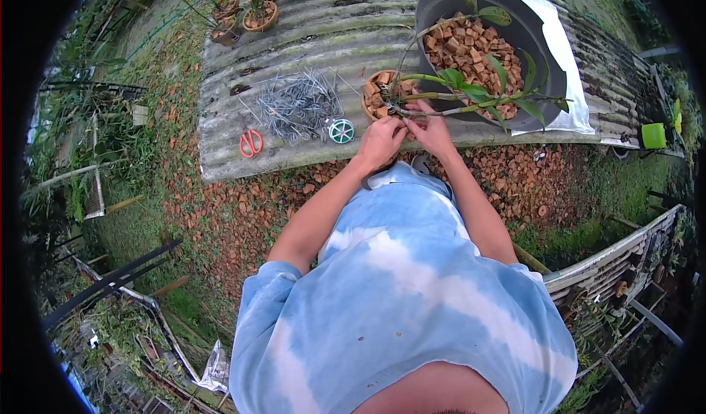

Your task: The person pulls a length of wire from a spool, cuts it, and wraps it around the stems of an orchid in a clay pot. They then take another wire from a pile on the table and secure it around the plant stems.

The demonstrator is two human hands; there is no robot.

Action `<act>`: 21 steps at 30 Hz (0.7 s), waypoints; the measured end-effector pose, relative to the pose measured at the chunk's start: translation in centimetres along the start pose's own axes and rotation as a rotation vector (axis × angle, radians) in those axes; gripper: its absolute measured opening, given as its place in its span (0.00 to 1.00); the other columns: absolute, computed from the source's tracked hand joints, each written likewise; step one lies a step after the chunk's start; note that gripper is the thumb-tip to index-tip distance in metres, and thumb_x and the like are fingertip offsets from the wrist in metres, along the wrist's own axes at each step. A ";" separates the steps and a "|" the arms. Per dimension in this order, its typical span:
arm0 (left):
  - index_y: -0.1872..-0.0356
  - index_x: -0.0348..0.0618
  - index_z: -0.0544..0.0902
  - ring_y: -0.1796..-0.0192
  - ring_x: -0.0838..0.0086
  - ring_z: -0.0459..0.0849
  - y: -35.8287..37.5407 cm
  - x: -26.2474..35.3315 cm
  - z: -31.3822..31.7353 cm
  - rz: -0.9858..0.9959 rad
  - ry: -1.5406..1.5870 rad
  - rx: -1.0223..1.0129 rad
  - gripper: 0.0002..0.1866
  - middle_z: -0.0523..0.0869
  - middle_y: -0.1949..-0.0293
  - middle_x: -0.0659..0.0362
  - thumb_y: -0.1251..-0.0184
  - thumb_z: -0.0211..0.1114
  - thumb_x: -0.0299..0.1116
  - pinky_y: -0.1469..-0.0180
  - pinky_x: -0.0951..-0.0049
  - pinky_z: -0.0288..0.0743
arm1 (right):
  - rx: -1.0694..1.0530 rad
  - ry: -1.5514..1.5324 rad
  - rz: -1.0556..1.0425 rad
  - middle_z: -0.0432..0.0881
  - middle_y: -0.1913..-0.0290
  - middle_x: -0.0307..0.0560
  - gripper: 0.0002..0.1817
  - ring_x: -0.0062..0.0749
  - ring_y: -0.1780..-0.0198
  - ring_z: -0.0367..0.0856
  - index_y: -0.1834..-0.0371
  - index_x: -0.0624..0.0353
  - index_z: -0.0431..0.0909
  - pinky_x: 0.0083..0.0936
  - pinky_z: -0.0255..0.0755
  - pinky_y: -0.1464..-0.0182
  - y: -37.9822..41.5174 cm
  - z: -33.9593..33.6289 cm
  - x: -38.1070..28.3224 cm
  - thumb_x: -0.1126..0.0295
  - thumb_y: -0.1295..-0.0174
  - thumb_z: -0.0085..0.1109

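Observation:
An orchid with long canes and green leaves stands in a small clay pot filled with brick chunks. Its canes lean right, across a large dark tub of more brick pieces. At the pot's front rim, beside the cane bases, my left hand has its fingertips pinched together. My right hand meets it there, fingers bent around the lower canes and thumb close to the left fingertips. Whatever small thing sits between the fingers is too small to make out.
Left of the pot lie a green-and-white wire spool, a heap of bent metal wires and orange-handled scissors on the corrugated sheet. Several potted plants stand at the back left. A white sack lies under the tub.

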State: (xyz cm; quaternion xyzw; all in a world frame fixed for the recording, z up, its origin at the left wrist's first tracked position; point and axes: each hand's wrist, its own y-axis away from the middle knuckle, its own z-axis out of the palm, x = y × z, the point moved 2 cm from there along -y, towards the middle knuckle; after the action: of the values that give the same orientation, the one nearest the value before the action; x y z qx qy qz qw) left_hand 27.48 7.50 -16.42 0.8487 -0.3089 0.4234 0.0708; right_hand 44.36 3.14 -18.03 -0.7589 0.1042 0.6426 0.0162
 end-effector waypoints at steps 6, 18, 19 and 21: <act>0.50 0.33 0.89 0.61 0.66 0.94 -2.7 0.2 -3.0 -0.181 0.150 0.184 0.12 0.92 0.58 0.50 0.29 0.72 0.31 0.58 0.67 0.88 | 0.072 0.092 -0.067 0.80 0.38 0.50 0.44 0.36 0.42 0.84 0.15 0.48 0.64 0.31 0.86 0.46 0.1 0.4 0.4 0.81 0.36 0.67; 0.49 0.42 0.90 0.59 0.53 0.92 -6.8 2.6 -2.1 -0.072 -0.020 0.044 0.12 0.92 0.58 0.46 0.29 0.70 0.35 0.55 0.57 0.84 | 0.060 0.253 -0.104 0.81 0.41 0.48 0.39 0.33 0.43 0.84 0.21 0.52 0.70 0.28 0.85 0.46 -0.9 0.0 1.2 0.81 0.38 0.67; 0.50 0.41 0.89 0.58 0.51 0.91 -6.9 2.4 -2.1 -0.034 -0.054 0.055 0.11 0.92 0.59 0.45 0.28 0.69 0.33 0.55 0.55 0.83 | 0.080 0.223 -0.116 0.80 0.41 0.51 0.36 0.38 0.44 0.85 0.24 0.55 0.73 0.31 0.85 0.48 -0.7 -0.1 1.2 0.80 0.39 0.68; 0.53 0.38 0.86 0.57 0.45 0.89 -7.1 2.2 -2.6 0.045 -0.123 0.080 0.08 0.90 0.61 0.44 0.27 0.66 0.31 0.55 0.51 0.82 | 0.120 0.163 -0.147 0.80 0.40 0.56 0.31 0.47 0.47 0.87 0.31 0.61 0.78 0.35 0.85 0.53 -0.5 0.0 0.9 0.79 0.41 0.70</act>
State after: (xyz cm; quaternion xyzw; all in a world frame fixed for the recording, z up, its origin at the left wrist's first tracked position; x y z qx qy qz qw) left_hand 30.85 13.10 -12.09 0.8680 -0.3146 0.3842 0.0080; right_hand 44.61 3.51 -18.92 -0.8118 0.0873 0.5686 0.1000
